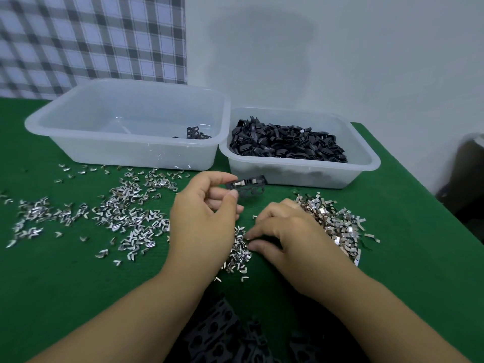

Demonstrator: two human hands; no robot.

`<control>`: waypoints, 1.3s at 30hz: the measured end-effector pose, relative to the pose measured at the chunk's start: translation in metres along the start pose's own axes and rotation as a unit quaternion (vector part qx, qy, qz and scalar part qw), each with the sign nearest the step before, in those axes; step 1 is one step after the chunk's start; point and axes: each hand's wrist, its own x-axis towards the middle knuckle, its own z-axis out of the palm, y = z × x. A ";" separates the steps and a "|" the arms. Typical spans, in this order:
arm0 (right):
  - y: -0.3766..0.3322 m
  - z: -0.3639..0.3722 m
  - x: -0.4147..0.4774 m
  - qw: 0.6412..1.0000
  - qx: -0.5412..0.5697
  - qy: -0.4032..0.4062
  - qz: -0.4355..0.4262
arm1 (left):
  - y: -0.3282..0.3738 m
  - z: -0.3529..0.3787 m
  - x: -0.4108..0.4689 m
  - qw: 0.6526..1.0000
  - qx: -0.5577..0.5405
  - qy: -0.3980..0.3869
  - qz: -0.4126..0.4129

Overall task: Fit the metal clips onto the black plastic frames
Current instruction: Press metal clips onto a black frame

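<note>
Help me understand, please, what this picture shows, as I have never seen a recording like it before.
No machine here: a person works with bare hands, and the single picture comes from a camera worn on their head, looking down. The left hand pinches a small black plastic frame with a shiny clip already on it. The fingers of the right hand reach into a small heap of bent silver metal clips; whether one is pinched, I cannot tell. More clips lie scattered on the green cloth-covered table. Behind stand two translucent white plastic tubs: the right tub is heaped with black frames, the left tub holds only a few black pieces.
</note>
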 end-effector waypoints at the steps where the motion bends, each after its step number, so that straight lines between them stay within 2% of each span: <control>1: -0.001 0.000 0.001 1.000 0.003 -0.002 0.002 | 0.000 0.000 0.000 1.000 0.002 0.000 0.000; 7: 0.000 -0.001 -0.001 1.000 0.007 -0.024 0.017 | 0.001 0.001 0.000 1.000 0.006 -0.001 0.001; 13: 0.005 -0.009 -0.006 0.993 0.071 0.070 0.060 | 0.002 0.001 -0.001 1.000 -0.006 -0.014 -0.004; 20: 0.011 -0.012 -0.010 0.968 0.130 0.205 0.067 | 0.004 0.002 -0.003 0.999 -0.023 -0.047 -0.015; 26: 0.010 -0.013 -0.011 0.938 0.194 0.275 0.083 | 0.006 0.003 -0.004 0.997 -0.032 -0.071 -0.025; 33: 0.009 -0.013 -0.010 0.923 0.222 0.302 0.085 | 0.005 0.003 -0.005 0.995 -0.035 -0.090 -0.031; 39: 0.007 -0.015 -0.010 0.940 0.126 0.315 0.025 | 0.006 0.003 -0.005 0.994 -0.030 -0.095 -0.034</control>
